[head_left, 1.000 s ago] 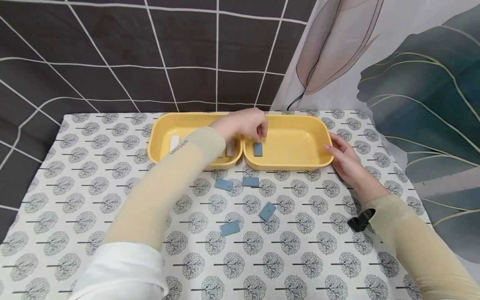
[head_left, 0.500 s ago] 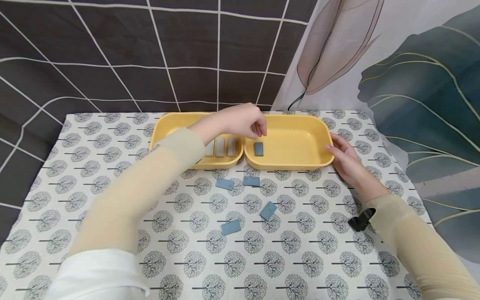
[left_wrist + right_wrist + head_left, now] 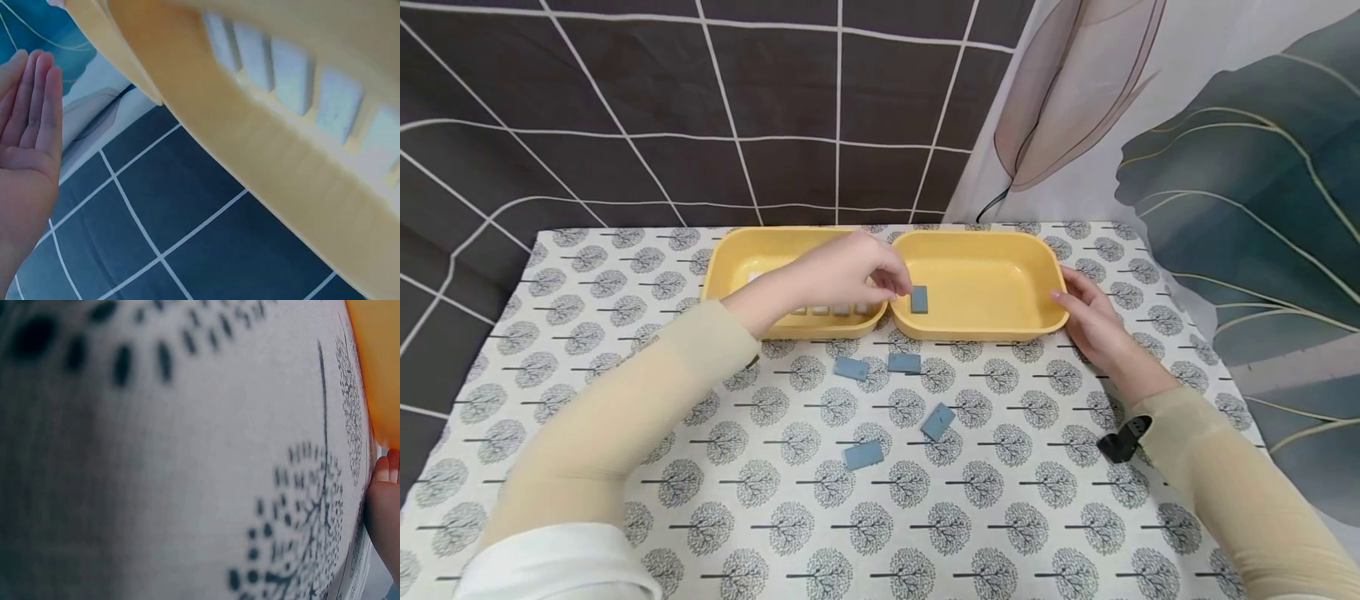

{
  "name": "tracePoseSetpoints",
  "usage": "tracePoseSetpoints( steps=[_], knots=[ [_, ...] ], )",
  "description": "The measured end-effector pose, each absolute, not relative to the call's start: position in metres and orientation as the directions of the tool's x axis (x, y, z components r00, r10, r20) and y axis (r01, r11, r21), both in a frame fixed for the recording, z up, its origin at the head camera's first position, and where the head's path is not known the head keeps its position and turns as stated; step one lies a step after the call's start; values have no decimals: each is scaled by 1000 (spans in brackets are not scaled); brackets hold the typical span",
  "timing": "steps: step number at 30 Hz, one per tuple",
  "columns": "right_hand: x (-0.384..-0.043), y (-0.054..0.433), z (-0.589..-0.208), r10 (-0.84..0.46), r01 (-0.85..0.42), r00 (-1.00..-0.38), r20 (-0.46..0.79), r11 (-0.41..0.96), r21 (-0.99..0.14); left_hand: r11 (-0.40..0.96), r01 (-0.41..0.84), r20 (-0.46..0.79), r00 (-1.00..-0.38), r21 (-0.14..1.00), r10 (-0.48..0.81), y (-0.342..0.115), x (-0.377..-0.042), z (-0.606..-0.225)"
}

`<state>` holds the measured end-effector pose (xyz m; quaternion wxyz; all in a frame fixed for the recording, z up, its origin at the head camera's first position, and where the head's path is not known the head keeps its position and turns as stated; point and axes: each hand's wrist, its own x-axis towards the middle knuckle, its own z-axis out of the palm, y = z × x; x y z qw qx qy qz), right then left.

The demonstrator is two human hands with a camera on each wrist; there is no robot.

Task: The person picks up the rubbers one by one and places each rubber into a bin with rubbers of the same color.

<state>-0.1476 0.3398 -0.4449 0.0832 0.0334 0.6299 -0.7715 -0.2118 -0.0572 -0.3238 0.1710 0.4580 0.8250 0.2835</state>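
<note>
My left hand (image 3: 850, 271) hovers over the right end of the left yellow container (image 3: 737, 243), fingertips close to where the two containers meet. The left wrist view shows its fingers (image 3: 39, 106) straight and together, holding nothing. Below it, a row of whitish rectangular blocks (image 3: 292, 75) lies in that container, partly hidden by the hand in the head view. One blue-grey block (image 3: 919, 299) lies at the left end of the right yellow container (image 3: 985, 243). My right hand (image 3: 1093, 321) grips that container's right end, thumb over the rim and fingers outside.
Several blue-grey blocks (image 3: 937, 422) lie scattered on the tree-print tablecloth (image 3: 1015, 517) in front of the containers. A dark gridded cloth (image 3: 775, 100) hangs behind the table, and a leaf-patterned curtain (image 3: 1262, 208) at the right.
My left hand has drawn back to the left and down, from above the blue-grey block to over the left container's right end. The right hand has kept its place.
</note>
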Motion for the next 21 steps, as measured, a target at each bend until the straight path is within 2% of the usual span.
tracePoseSetpoints(
  steps=[11, 17, 21],
  knots=[
    [-147, 340, -444, -80, 170, -984, -158, -172, -970, 451, 639, 121, -649, 623, 751, -80, -177, -345],
    [-147, 340, -445, -72, 162, -986, -151, -182, -970, 444, 502, 135, -761, 743, 634, -92, -158, -358],
    [-147, 340, -445, -77, 157, -987, -145, -197, -968, 427, 442, 143, -807, 789, 573, -98, -146, -364]
  ],
)
